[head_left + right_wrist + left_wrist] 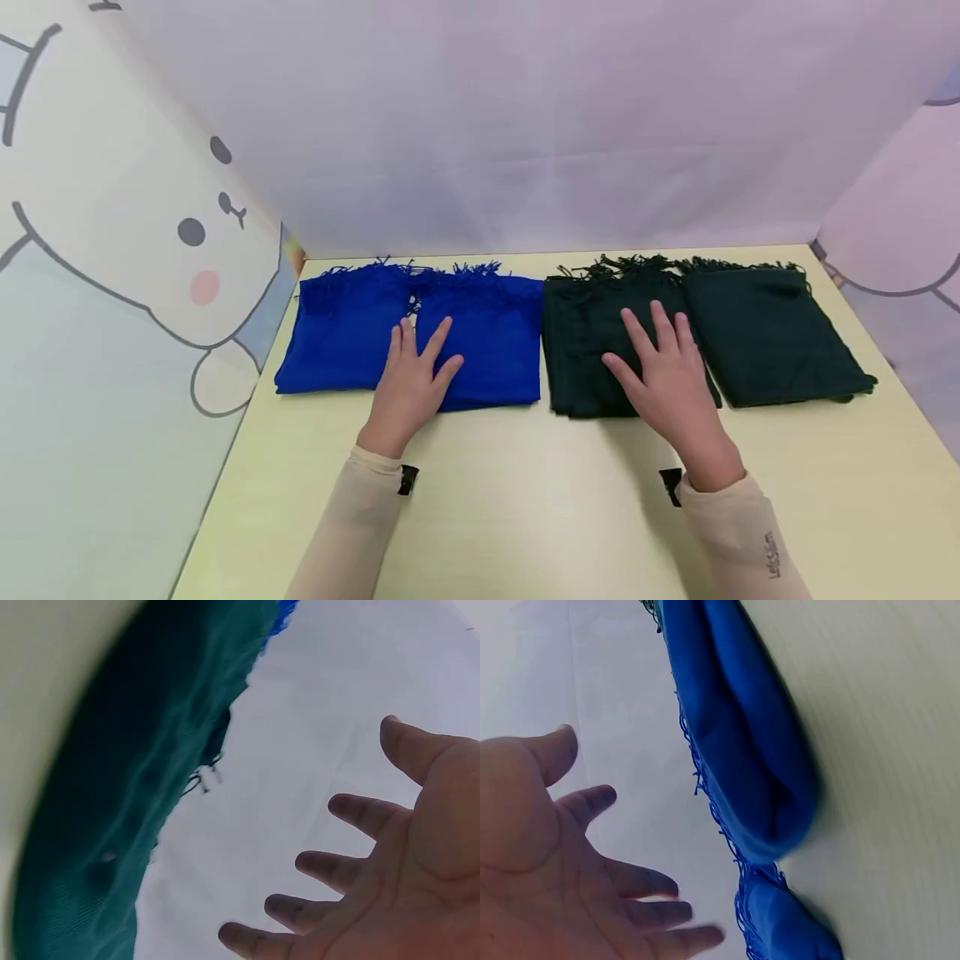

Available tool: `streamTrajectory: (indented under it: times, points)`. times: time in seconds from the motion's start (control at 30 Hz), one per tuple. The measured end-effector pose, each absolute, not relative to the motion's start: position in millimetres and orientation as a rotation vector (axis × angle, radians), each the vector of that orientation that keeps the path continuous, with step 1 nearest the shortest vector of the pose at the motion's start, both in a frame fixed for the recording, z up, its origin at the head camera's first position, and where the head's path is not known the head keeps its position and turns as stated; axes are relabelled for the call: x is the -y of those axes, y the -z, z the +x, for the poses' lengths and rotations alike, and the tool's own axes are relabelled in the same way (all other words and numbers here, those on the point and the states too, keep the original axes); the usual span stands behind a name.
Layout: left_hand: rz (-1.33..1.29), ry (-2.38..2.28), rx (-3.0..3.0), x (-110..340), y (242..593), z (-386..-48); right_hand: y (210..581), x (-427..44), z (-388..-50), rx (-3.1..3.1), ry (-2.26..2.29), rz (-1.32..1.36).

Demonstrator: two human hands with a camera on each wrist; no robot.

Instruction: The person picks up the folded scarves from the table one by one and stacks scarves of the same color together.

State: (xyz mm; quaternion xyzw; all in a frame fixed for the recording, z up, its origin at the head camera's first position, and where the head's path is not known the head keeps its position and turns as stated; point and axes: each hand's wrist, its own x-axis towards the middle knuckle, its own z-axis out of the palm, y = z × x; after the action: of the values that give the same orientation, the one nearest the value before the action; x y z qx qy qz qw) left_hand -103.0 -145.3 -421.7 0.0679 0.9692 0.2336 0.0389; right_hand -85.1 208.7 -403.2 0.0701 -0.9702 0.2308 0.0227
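Two folded blue fringed scarves, a left one [341,333] and an inner one [495,342], lie side by side on the left half of the table. To their right are two folded dark green fringed scarves, an inner one [581,333] and an outer one [765,333]. My left hand [411,383] hovers over the gap between the blue scarves, fingers spread. Above the inner green scarf is my right hand [671,387], its fingers also spread. Both wrist views show the palms apart from the cloth, with nothing held.
The pale wooden table [525,500] extends in front of the scarves. A white cloth backdrop [525,133] stands right behind them. On the left is a panel with a cartoon animal [135,200]; another printed panel [892,208] stands on the right.
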Motion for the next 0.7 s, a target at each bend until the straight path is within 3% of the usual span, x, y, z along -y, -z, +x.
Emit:
streamTrajectory:
  times: [0.37, 0.7]
  points:
    - [-0.053, -1.154, -2.7, 163, 432, -99, 412, -184, -78, 2.917, -1.279, 0.449]
    - [-0.187, -1.279, -2.585, 172, 446, -92, 429, -156, -76, 3.014, -1.47, 0.386]
